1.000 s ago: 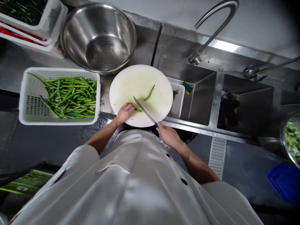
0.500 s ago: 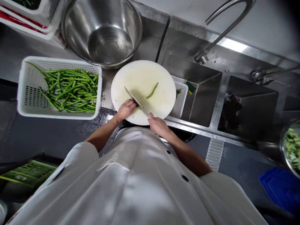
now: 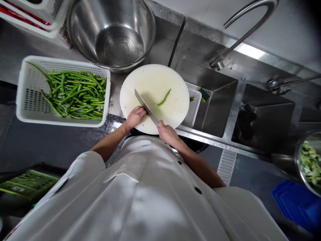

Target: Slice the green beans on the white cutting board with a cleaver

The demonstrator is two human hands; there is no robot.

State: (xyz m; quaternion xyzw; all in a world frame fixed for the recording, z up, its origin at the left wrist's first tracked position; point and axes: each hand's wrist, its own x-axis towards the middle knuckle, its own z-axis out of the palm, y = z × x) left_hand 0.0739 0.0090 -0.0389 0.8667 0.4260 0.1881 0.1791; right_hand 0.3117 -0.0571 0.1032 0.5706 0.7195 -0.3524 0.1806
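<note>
A round white cutting board (image 3: 150, 77) lies in front of me. My right hand (image 3: 167, 132) is closed on the handle of a knife (image 3: 147, 107), whose blade points up and left across the board. At the board's lower left, my left hand (image 3: 135, 117) has its fingers curled down beside the blade. They press on a green chili pepper, mostly hidden under the fingers and knife. A single long green chili pepper (image 3: 164, 97) lies loose right of the blade. Several more green chili peppers (image 3: 77, 95) fill part of a white perforated basket (image 3: 62, 122) on the left.
A large steel bowl (image 3: 117, 43) stands behind the basket and board. Stacked white baskets (image 3: 54, 30) are at the upper left. To the right are a sink (image 3: 218, 110) with a small white basket (image 3: 194, 112), and a curved faucet (image 3: 247, 33). A bowl of cut greens (image 3: 311, 164) is far right.
The knife blade has tilted and shows more of its flat side. Less of the pepper under it shows. Both hands stay in nearly the same place, while the view has shifted slightly.
</note>
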